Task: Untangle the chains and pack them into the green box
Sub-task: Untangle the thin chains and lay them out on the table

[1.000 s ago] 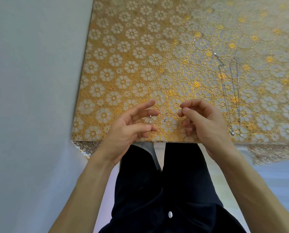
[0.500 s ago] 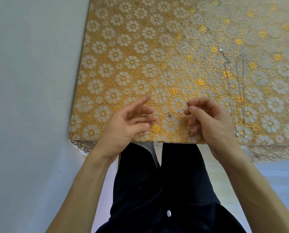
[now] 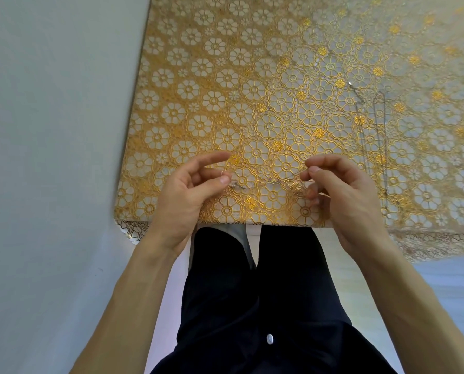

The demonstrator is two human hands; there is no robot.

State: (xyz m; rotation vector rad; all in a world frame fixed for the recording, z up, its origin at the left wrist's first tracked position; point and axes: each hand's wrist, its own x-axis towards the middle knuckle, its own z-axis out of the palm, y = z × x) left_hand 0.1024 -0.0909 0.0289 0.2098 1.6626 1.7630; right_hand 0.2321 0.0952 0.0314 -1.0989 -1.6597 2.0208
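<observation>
While the left hand (image 3: 190, 190) floats just over the near edge of the table, its thumb and a middle finger pinch one end of a thin chain (image 3: 277, 181), and its first finger sticks out straight. A tiny shiny charm (image 3: 234, 185) on the chain sits right by those fingertips. From there the chain runs across the middle of the frame, very fine and hard to see, to the right hand (image 3: 341, 190). That hand pinches the other end between thumb and first finger, with the rest of its fingers curled under. Half a second ago the two hands were closer together; now they have pulled a little more apart and the chain is stretched out between them. Over at the right side of the frame, more chains (image 3: 384, 136) lie in long lines on the table, well apart from the hands. A gold tablecloth (image 3: 214, 76) with white flower shapes covers the table. A plain pale wall (image 3: 58, 130) fills the left side. At the bottom are dark trousers (image 3: 266, 292) and one white button (image 3: 270, 339), with pale floor (image 3: 441, 282) at the lower right.
</observation>
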